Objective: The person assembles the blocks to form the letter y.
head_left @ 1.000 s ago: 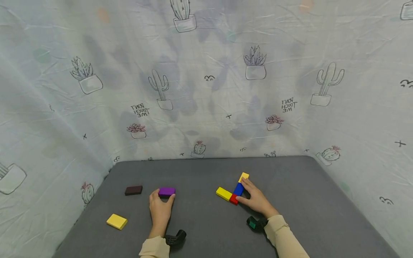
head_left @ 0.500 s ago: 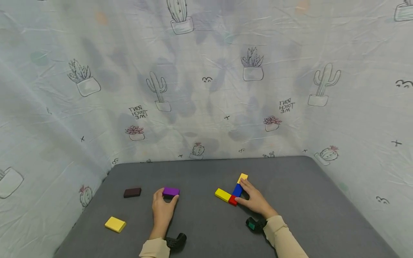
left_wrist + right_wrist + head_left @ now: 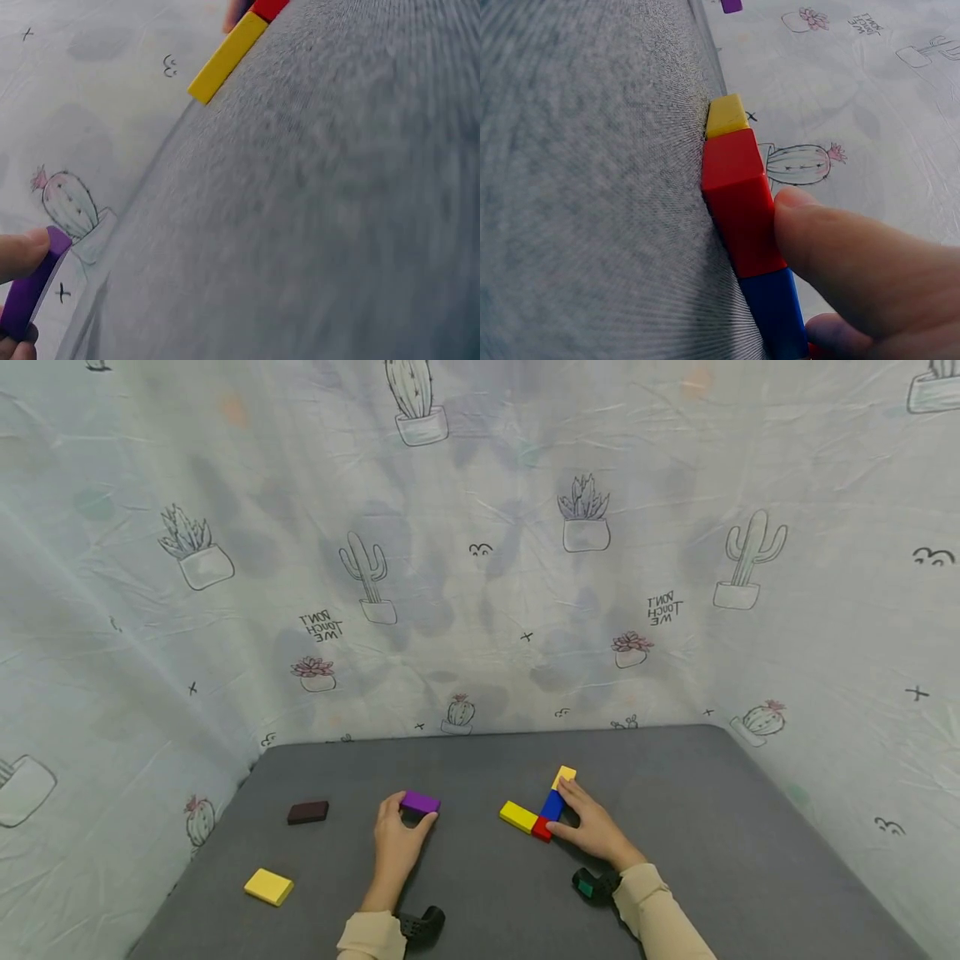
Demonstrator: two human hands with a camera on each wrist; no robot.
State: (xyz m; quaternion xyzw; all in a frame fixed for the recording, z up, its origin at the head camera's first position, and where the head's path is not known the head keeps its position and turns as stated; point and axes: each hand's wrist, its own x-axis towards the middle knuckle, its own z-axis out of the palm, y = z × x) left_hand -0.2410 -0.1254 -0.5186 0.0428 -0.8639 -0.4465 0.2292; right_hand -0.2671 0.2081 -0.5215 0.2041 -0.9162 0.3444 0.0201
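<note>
My left hand (image 3: pixel 397 842) pinches a purple block (image 3: pixel 422 802) between thumb and fingers, just above the table. In the left wrist view the purple block (image 3: pixel 34 289) shows with the thumb at its upper end. My right hand (image 3: pixel 596 831) rests against joined blocks, its thumb beside the red block (image 3: pixel 541 830) and its fingertips by a pale yellow block (image 3: pixel 562 772). Between these lies a blue block (image 3: pixel 552 806). A bright yellow block (image 3: pixel 517 815) meets the red one at an angle. The right wrist view has the thumb (image 3: pixel 821 244) touching the red block's side.
At the left of the grey table (image 3: pixel 465 893) lie a dark brown block (image 3: pixel 307 812) and a pale yellow block (image 3: pixel 268 887). A black wrist device (image 3: pixel 423 927) is on the left wrist, another (image 3: pixel 595 885) on the right. Cactus-print cloth (image 3: pixel 450 568) stands behind the table.
My left hand has carried the purple block to the right, toward the joined blocks, and the block has turned slightly. My right hand stays in place on the joined blocks.
</note>
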